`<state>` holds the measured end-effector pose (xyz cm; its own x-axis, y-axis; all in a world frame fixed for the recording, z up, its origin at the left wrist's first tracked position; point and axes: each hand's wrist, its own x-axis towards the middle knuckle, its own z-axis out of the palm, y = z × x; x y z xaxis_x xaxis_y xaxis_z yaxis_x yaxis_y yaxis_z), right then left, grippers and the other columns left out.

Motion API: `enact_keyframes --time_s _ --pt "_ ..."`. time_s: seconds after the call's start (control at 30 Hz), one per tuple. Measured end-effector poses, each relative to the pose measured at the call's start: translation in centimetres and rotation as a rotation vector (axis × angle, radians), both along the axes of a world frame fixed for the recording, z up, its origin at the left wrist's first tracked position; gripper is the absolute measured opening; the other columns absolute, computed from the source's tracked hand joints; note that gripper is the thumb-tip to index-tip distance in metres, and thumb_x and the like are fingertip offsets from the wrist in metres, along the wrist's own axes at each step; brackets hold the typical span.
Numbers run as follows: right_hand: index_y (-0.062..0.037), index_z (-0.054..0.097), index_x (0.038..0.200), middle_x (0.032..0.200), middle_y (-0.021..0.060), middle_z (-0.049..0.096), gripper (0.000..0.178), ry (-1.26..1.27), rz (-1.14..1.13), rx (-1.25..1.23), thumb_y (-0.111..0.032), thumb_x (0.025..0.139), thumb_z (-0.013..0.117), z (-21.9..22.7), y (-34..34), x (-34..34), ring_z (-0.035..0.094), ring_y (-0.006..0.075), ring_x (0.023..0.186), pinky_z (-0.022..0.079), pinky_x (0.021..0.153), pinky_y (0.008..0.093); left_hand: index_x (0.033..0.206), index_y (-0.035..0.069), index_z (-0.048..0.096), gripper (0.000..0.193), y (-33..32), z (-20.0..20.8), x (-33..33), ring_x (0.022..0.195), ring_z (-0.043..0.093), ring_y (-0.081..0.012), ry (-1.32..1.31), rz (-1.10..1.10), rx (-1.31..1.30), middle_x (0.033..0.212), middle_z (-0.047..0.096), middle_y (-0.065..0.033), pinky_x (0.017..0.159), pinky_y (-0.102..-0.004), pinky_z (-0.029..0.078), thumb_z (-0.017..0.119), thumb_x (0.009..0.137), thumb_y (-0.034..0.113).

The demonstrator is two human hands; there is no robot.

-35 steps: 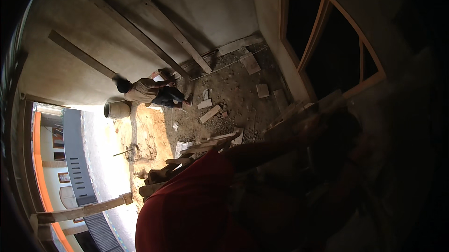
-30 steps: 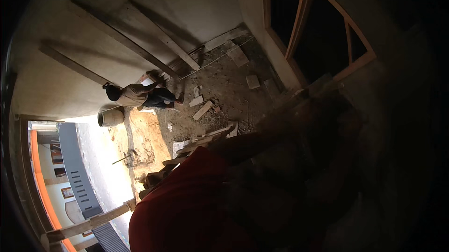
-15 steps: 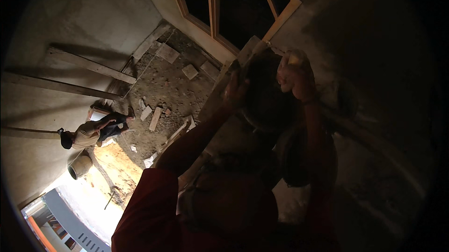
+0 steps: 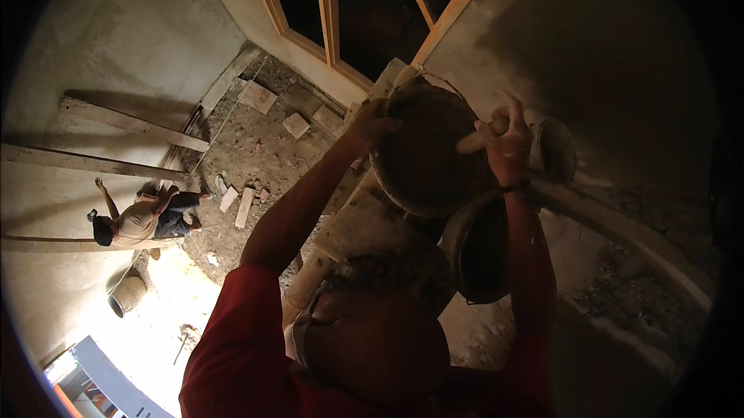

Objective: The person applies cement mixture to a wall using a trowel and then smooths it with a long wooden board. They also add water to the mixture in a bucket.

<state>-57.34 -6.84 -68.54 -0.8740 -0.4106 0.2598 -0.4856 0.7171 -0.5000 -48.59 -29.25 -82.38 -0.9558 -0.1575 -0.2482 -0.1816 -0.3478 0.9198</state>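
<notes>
A round bucket of dull, mortar-like material stands before me on rough planks, its wire handle folded toward the wall. My left hand is closed on its left rim, with the thumb over the inside. Above the right rim, my right hand is closed round a pale wooden handle, which points left over the bucket. The rest of that tool cannot be made out. Below my right forearm is a dark bucket, and another small bucket is just right of the hand.
A wooden window frame is in the wall ahead. Down at the left, a co-worker is by the wall near leaning timbers. Bricks and rubble lie on the ground. Another bucket lies near the bright opening.
The picture has brightened and the view has shifted slightly. My right hand has turned, and the handle now points left over the bucket. The co-worker has raised an arm toward the wall.
</notes>
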Motion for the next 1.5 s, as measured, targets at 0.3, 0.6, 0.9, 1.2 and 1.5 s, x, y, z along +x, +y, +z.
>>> enact_keyframes --time_s 0.3,0.6,0.9,1.2,1.5 --pt "-0.0169 0.068 0.072 0.082 0.0036 0.063 0.012 0.090 0.579 1.209 -0.027 0.070 0.063 2.1 -0.9 2.4 0.060 0.0219 0.080 0.047 0.066 0.0342 0.123 -0.004 0.047 0.055 4.5 -1.9 2.2 0.096 0.059 -0.0268 0.035 0.302 0.238 0.108 0.058 -0.0175 0.087 -0.0362 0.048 0.055 0.070 0.009" --pt "-0.0148 0.068 0.073 0.068 0.0033 0.064 0.008 0.441 0.598 0.834 -0.015 0.074 0.060 8.3 0.4 2.6 0.065 0.0212 0.073 0.051 0.063 0.0342 0.124 -0.004 0.047 0.063 9.0 -1.0 7.3 0.101 0.058 -0.0311 -0.057 0.522 -0.119 0.105 0.060 -0.0217 0.090 -0.0372 0.044 0.055 0.063 0.008" --pt "-0.0148 0.070 0.089 0.098 0.0013 0.067 0.015 0.068 0.588 1.440 -0.020 0.083 0.057 -3.1 -0.1 1.4 0.064 0.0199 0.096 0.053 0.077 0.0340 0.130 -0.004 0.038 0.064 11.8 -1.9 8.6 0.113 0.050 -0.0373 -0.030 0.616 -0.438 0.119 0.052 -0.0270 0.095 -0.0401 0.039 0.057 0.070 0.007" --pt "-0.0088 0.070 0.089 0.087 0.0135 0.068 0.037 -0.458 0.642 1.593 -0.034 0.091 0.043 -0.2 -3.2 0.2 0.066 0.0264 0.075 0.051 0.077 0.0405 0.123 -0.003 0.044 0.052 10.8 -1.8 8.5 0.102 0.055 -0.0413 -0.177 0.701 -0.340 0.107 0.057 -0.0277 0.084 -0.0437 0.046 0.055 0.073 0.007" --pt "-0.0112 0.058 0.117 0.089 0.0150 0.065 0.038 -0.697 0.959 1.211 -0.035 0.087 0.054 0.1 0.8 0.1 0.064 0.0275 0.079 0.051 0.076 0.0404 0.132 0.002 0.038 0.059 11.7 -4.5 8.4 0.111 0.053 -0.0356 -0.151 0.698 -0.339 0.121 0.053 -0.0232 0.088 -0.0407 0.047 0.052 0.075 0.002"
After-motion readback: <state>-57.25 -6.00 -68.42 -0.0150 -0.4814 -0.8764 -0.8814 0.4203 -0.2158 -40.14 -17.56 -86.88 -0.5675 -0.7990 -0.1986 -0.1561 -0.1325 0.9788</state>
